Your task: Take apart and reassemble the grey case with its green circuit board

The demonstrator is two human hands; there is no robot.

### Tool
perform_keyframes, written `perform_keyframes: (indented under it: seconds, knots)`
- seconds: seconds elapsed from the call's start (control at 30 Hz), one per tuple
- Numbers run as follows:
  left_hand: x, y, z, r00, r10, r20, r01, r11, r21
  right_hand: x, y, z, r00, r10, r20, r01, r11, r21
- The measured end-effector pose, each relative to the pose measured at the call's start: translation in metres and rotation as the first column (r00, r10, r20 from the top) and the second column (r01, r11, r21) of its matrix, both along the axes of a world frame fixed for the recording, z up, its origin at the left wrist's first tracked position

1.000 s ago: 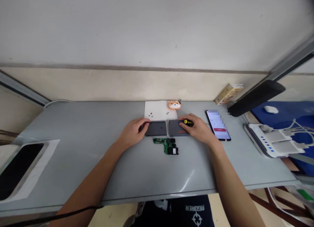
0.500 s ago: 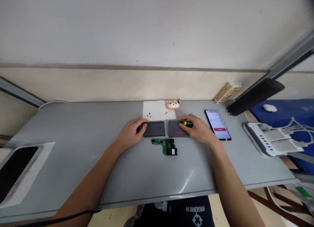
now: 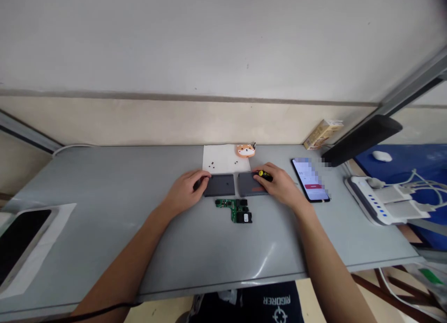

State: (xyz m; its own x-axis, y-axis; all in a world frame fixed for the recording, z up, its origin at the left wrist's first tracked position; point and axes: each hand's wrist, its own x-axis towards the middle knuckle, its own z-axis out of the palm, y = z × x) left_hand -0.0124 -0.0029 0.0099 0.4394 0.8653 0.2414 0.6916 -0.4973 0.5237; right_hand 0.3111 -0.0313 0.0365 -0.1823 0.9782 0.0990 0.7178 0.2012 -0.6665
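My left hand point(image 3: 186, 189) is closed at the left end of a flat dark grey casing panel point(image 3: 220, 185), thumb and fingers at its edge. Beside it, a narrow gap away, lies a second dark grey casing part point(image 3: 248, 185) with faint reddish marking. My right hand point(image 3: 278, 185) rests on that part's right end and grips a yellow-and-black screwdriver point(image 3: 264, 175); only its handle end shows. Just in front of the two casing parts lies a green circuit board point(image 3: 234, 210) with black connectors, touched by neither hand.
Several tiny dark screws point(image 3: 211, 164) lie on white paper point(image 3: 221, 154), beside an orange animal-faced case point(image 3: 246, 150). A lit phone point(image 3: 310, 179) lies right of my right hand. Farther right stands a white power strip point(image 3: 372, 202) with plugs. A dark-screened device point(image 3: 24, 241) lies far left.
The view has shifted very slightly. Both hands keep their places on the casing parts, and the screwdriver handle has tilted a little.
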Motion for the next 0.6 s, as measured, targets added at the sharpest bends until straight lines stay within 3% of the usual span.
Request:
perform_keyframes:
  seconds: [0.23,0.6]
  knots:
    - [0.001,-0.001,0.004,1.0,0.008,0.01,-0.008,1.0,-0.011,-0.015,0.0,-0.012,0.991,-0.102,0.086,0.09,0.987,0.13]
    - [-0.003,0.0,0.003,0.999,0.014,0.043,-0.014,1.0,0.007,-0.016,-0.002,-0.01,0.986,-0.102,0.132,0.083,0.986,0.142]
